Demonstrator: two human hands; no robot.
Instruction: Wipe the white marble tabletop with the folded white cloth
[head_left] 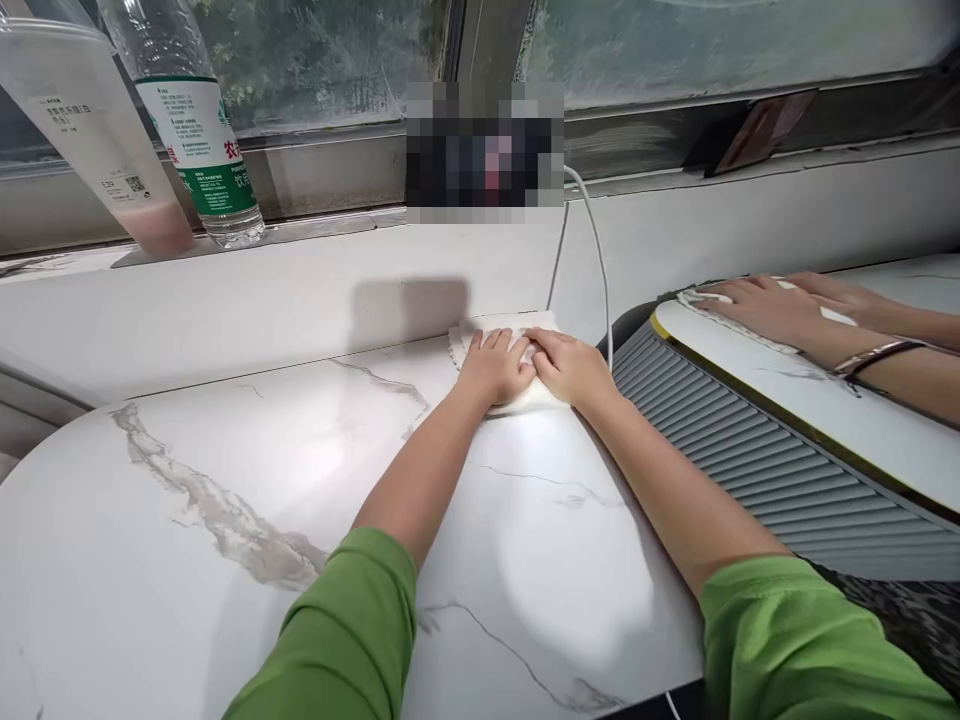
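The left hand point(495, 368) and right hand point(571, 365) press down flat, no fists, on the cloth point(517, 320) at the table's point(300, 420) far edge. A big wipe right could snag the cord point(602, 255) hanging close by.

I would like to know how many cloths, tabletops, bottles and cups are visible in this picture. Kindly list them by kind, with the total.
White fabric cloths: 2
White marble-patterned tabletops: 2
Clear plastic bottle with green-and-white label: 1
Translucent plastic cup with pink contents: 1
Total: 6
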